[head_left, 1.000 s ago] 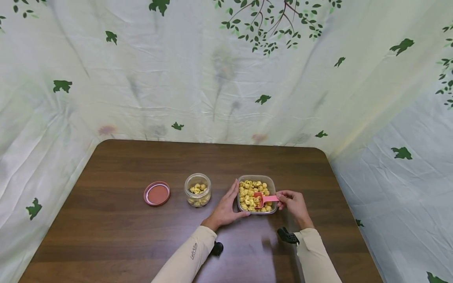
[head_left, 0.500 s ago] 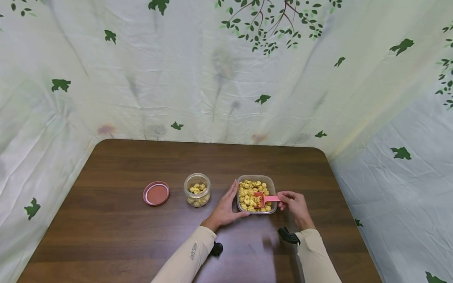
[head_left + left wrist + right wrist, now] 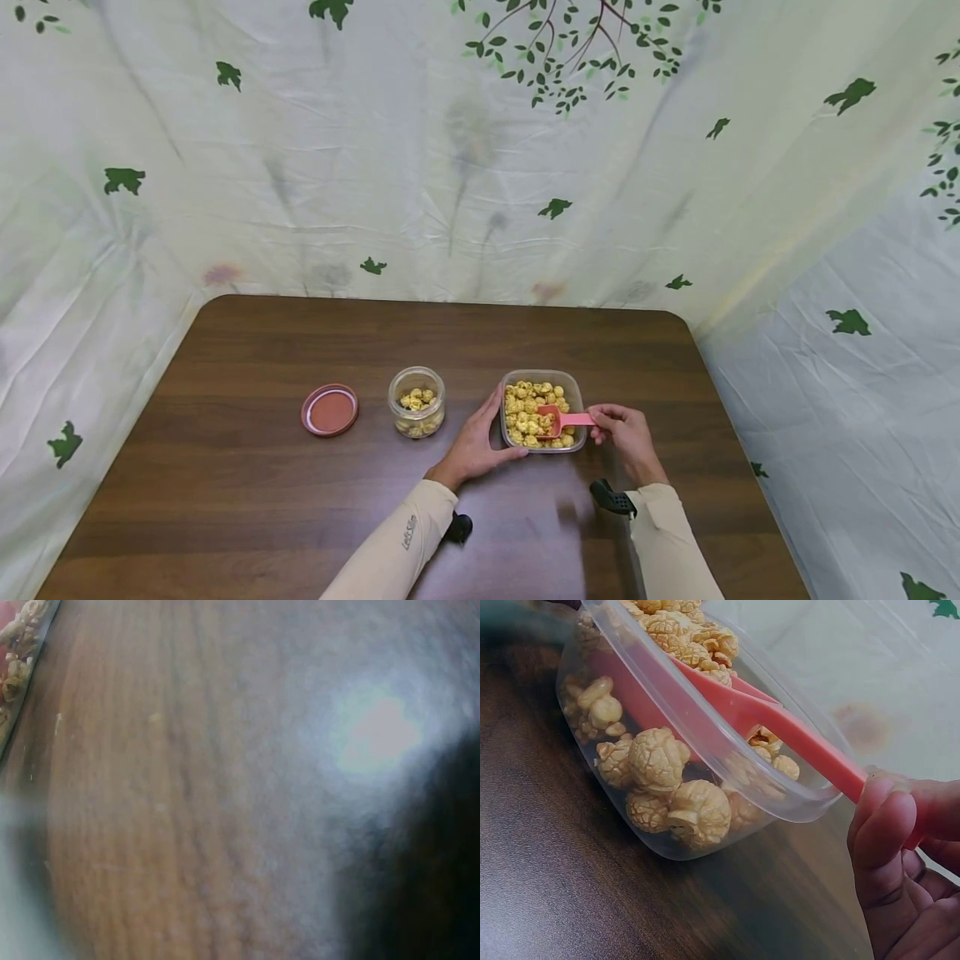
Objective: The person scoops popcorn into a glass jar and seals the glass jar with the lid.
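1. While a leaf-print sheet (image 3: 450, 167) hangs behind it, the table (image 3: 247, 492) bears everything else, and the tub (image 3: 576, 385) sits right of its middle, toward the near edge.
2. Clear and squarish, the tub holds yellow popcorn (image 3: 527, 398), seen up close against its wall in the right wrist view (image 3: 657, 759).
3. Left hand (image 3: 474, 442) rests on the tub's left side, fingers straight along the wall and thumb curled round the near corner, so it steadies the tub.
4. Right hand (image 3: 628, 432) lies just right of the tub, fingers curled, pinching the scoop's handle end.
5. Left of the tub, close by but not touching, the jar (image 3: 417, 402) stands upright and open, with some popcorn inside.
6. Further left of the tub, beyond the jar, the lid (image 3: 330, 410) lies flat.
7. Pink, the scoop (image 3: 564, 419) slants over the tub's right rim, its bowl down among the popcorn.
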### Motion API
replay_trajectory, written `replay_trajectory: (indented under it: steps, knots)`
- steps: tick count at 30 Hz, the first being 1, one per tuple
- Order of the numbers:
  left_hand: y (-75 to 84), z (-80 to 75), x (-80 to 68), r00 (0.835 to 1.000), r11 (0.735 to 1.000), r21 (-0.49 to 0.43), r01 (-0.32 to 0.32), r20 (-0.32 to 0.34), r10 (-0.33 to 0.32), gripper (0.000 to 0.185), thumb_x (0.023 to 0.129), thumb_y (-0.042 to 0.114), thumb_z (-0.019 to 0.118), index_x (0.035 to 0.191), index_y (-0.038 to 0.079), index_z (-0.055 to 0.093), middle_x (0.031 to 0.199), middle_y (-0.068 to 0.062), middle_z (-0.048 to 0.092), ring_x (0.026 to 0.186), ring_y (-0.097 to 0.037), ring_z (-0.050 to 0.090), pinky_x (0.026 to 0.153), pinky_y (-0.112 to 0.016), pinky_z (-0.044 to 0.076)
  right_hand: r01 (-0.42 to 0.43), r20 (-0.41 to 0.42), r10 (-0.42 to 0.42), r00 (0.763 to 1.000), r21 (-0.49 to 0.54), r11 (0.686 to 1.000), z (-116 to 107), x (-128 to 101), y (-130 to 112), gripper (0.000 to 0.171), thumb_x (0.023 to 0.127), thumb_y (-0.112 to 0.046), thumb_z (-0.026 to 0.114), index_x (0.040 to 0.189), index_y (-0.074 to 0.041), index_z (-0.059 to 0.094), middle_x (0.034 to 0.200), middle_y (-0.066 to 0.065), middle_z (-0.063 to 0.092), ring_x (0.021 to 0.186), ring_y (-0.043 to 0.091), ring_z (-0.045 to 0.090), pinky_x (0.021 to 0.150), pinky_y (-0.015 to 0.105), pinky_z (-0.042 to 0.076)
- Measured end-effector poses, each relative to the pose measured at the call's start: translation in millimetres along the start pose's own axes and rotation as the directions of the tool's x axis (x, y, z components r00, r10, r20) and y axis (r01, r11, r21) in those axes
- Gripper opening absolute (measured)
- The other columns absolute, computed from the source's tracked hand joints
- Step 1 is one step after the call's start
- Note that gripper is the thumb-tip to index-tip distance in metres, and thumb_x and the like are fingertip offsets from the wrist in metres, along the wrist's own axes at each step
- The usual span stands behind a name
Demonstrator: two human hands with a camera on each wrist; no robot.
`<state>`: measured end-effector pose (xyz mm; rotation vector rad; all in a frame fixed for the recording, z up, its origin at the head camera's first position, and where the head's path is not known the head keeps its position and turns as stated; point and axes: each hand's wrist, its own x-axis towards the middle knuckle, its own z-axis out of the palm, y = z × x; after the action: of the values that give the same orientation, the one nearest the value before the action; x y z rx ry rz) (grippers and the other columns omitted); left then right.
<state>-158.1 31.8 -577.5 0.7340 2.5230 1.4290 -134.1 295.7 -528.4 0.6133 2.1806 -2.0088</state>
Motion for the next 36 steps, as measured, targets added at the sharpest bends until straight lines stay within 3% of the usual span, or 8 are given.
replay_trajectory:
  steps: [6, 14, 21, 27, 32, 36]
  knots:
    - [1.1, -1.9, 0.0, 1.000, 1.000, 0.000, 0.015, 0.011, -0.015, 0.110, 0.076, 0.043, 0.080, 0.155, 0.006, 0.013, 0.157, -0.018, 0.020, 0.142, -0.033, 0.025, 0.113, -0.046, 0.027, 0.010, -0.005, -0.010, 1.000, 0.021, 1.000, -1, 1, 1, 0.024, 0.097, 0.001, 0.053, 0.112, 0.019, 0.057, 0.077, 0.005, 0.062, 0.059, 0.010, 0.054, 0.053, 0.019, 0.049]
    - [-3.2, 0.5, -1.5, 0.998, 0.998, 0.022, -0.054, -0.039, 0.055, 0.108, 0.078, 0.053, 0.074, 0.154, 0.005, 0.015, 0.153, -0.025, 0.027, 0.137, -0.040, 0.033, 0.110, -0.050, 0.031, -0.004, -0.019, 0.005, 1.000, 0.063, 0.998, -7, 3, 5, 0.022, 0.096, 0.000, 0.054, 0.109, 0.016, 0.059, 0.074, 0.003, 0.061, 0.058, 0.010, 0.053, 0.052, 0.020, 0.048]
    - [-1.6, -1.3, -0.8, 1.000, 1.000, -0.006, 0.011, 0.003, -0.011, 0.109, 0.076, 0.044, 0.079, 0.155, 0.008, 0.014, 0.155, -0.020, 0.024, 0.140, -0.035, 0.028, 0.112, -0.049, 0.029, -0.023, -0.027, 0.025, 0.999, 0.092, 0.995, -11, 3, 7, 0.020, 0.097, -0.001, 0.053, 0.109, 0.013, 0.061, 0.074, 0.003, 0.061, 0.058, 0.010, 0.053, 0.052, 0.019, 0.048]
    - [-1.3, -1.6, -0.7, 1.000, 1.000, -0.009, 0.017, 0.007, -0.017, 0.109, 0.076, 0.042, 0.080, 0.155, 0.009, 0.013, 0.156, -0.020, 0.024, 0.140, -0.035, 0.029, 0.112, -0.048, 0.029, -0.053, -0.028, 0.057, 0.998, 0.125, 0.991, -12, 4, 9, 0.024, 0.098, -0.002, 0.052, 0.113, 0.014, 0.059, 0.078, 0.002, 0.061, 0.060, 0.010, 0.053, 0.053, 0.019, 0.048]
    - [-1.8, -1.2, -0.7, 1.000, 1.000, -0.003, 0.005, 0.000, -0.005, 0.109, 0.076, 0.041, 0.080, 0.155, 0.007, 0.014, 0.155, -0.021, 0.026, 0.139, -0.036, 0.030, 0.111, -0.049, 0.029, -0.065, -0.028, 0.073, 0.997, 0.220, 0.973, -14, 4, 10, 0.016, 0.097, 0.000, 0.052, 0.101, 0.007, 0.066, 0.077, 0.003, 0.062, 0.058, 0.011, 0.053, 0.052, 0.019, 0.047]
    - [-1.0, -1.6, -0.9, 1.000, 1.000, -0.008, 0.019, 0.008, -0.019, 0.108, 0.076, 0.041, 0.080, 0.155, 0.008, 0.014, 0.155, -0.019, 0.025, 0.140, -0.035, 0.028, 0.113, -0.047, 0.027, -0.058, -0.024, 0.067, 0.997, 0.275, 0.960, -16, 3, 12, 0.019, 0.096, 0.002, 0.052, 0.090, 0.000, 0.070, 0.073, 0.003, 0.063, 0.055, 0.010, 0.054, 0.051, 0.018, 0.047]
